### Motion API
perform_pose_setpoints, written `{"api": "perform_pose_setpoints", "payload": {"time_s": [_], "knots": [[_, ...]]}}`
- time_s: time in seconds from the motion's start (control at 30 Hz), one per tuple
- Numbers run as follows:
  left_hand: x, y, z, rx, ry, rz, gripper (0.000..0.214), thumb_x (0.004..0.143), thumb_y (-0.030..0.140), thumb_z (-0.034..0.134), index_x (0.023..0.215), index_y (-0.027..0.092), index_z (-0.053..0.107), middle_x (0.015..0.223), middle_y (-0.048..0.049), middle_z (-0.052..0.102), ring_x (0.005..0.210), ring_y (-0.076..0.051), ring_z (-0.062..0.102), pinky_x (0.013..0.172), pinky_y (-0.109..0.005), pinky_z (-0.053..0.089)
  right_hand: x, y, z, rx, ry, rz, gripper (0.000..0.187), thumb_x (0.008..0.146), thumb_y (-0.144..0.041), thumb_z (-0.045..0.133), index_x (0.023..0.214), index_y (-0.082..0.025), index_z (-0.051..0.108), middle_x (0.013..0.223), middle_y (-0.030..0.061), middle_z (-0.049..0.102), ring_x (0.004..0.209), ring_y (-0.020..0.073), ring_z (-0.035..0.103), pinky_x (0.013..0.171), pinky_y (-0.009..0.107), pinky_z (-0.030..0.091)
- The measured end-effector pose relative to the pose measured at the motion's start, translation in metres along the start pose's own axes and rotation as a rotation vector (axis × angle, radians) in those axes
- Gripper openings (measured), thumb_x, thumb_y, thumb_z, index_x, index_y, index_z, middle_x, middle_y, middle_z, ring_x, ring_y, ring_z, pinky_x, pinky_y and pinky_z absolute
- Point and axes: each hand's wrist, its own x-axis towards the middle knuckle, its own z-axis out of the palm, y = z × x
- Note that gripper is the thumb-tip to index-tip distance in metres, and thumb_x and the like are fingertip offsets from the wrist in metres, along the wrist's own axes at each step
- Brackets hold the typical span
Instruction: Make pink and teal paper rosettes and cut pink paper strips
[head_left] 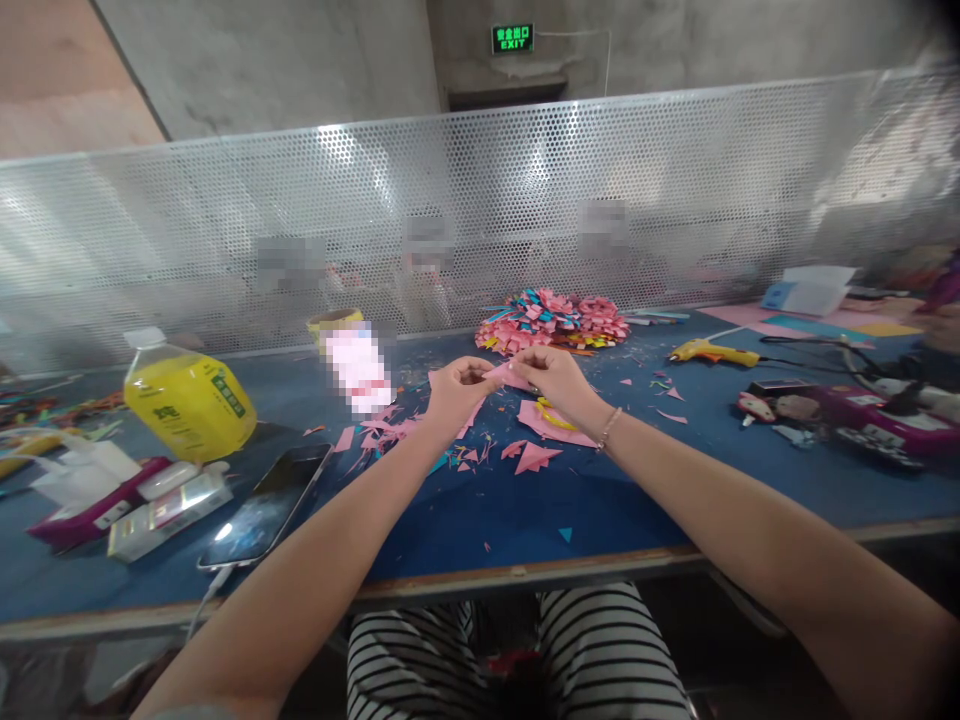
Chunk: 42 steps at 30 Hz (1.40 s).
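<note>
Both my hands meet over the middle of the blue table (525, 520) and pinch one small piece of pink paper (508, 376) between them. My left hand (454, 385) grips its left end with closed fingers. My right hand (551, 375), a thin bracelet on its wrist, pinches the right end. Below the hands lie pink paper sheets and scraps (551, 425), with yellow scissors (551, 412) resting on them. Behind the hands sits a heap of folded pink, blue and yellow paper pieces (555, 320).
On the left stand a yellow bottle (187, 400), a tissue pack (90, 490), a plugged-in phone (266, 505) and a tape roll (334, 322). A yellow glue gun (709, 352), a pink box (870, 420) and coloured sheets (817, 325) lie right. A perforated metal screen (480, 200) backs the table.
</note>
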Motion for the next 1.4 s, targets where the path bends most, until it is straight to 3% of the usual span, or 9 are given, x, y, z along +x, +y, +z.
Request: {"api": "perform_pose_setpoints", "payload": {"time_s": [0.3,0.47,0.6,1.07,1.27,1.4], "knots": [[0.0026,-0.0054,0.0003,-0.174,-0.025,-0.146,0.017,0.059,0.028,0.069,0.067,0.015,0.061,0.058,-0.0012,0.062,0.059,-0.012,0.061,0.066,-0.028,0.051,-0.0003,0.0015,0.0004,-0.024,0.013,-0.047,0.014,0.069,-0.03,0.057,0.067,-0.016,0.054,0.058,-0.0034,0.047,0.052,0.0072,0.038,0.052,0.024,0.032],[0.0022,-0.0036,-0.0006,-0.076,-0.061,-0.033,0.027,0.058,0.023,0.07,0.083,0.015,0.062,0.061,0.0006,0.063,0.06,-0.012,0.06,0.066,-0.029,0.051,-0.0004,0.0042,-0.0001,-0.084,0.031,-0.093,0.012,0.071,-0.029,0.054,0.068,-0.017,0.053,0.061,-0.0025,0.048,0.055,0.008,0.039,0.054,0.024,0.033],[0.003,-0.0036,-0.0012,-0.031,-0.055,0.037,0.02,0.057,0.022,0.069,0.074,0.016,0.06,0.061,0.0004,0.062,0.059,-0.011,0.059,0.064,-0.027,0.05,-0.0002,0.0058,-0.0009,-0.12,0.033,-0.119,0.014,0.073,-0.03,0.053,0.067,-0.017,0.053,0.061,-0.002,0.048,0.057,0.009,0.04,0.055,0.024,0.033],[0.004,-0.0057,-0.0021,-0.104,0.003,-0.042,0.014,0.061,0.024,0.069,0.066,0.015,0.06,0.058,-0.0004,0.063,0.06,-0.012,0.062,0.066,-0.027,0.051,-0.0007,0.0007,-0.0014,-0.103,0.011,-0.091,0.015,0.072,-0.032,0.055,0.067,-0.017,0.053,0.059,-0.0026,0.046,0.055,0.0085,0.037,0.053,0.024,0.032],[0.0035,-0.0049,-0.0029,-0.146,-0.019,-0.023,0.026,0.065,0.024,0.066,0.09,0.017,0.061,0.059,0.0018,0.062,0.061,-0.013,0.063,0.064,-0.027,0.052,-0.0013,-0.0019,-0.0021,-0.115,0.02,-0.095,0.014,0.073,-0.03,0.053,0.068,-0.017,0.054,0.059,-0.0028,0.046,0.054,0.0084,0.038,0.053,0.025,0.031],[0.0032,-0.0037,-0.0035,-0.111,-0.023,-0.017,0.021,0.069,0.024,0.062,0.089,0.017,0.06,0.062,0.0004,0.064,0.062,-0.013,0.064,0.065,-0.027,0.052,-0.001,0.0,-0.0026,-0.125,0.014,-0.101,0.015,0.073,-0.032,0.053,0.068,-0.018,0.053,0.058,-0.0031,0.045,0.054,0.0085,0.038,0.052,0.025,0.031]]}}
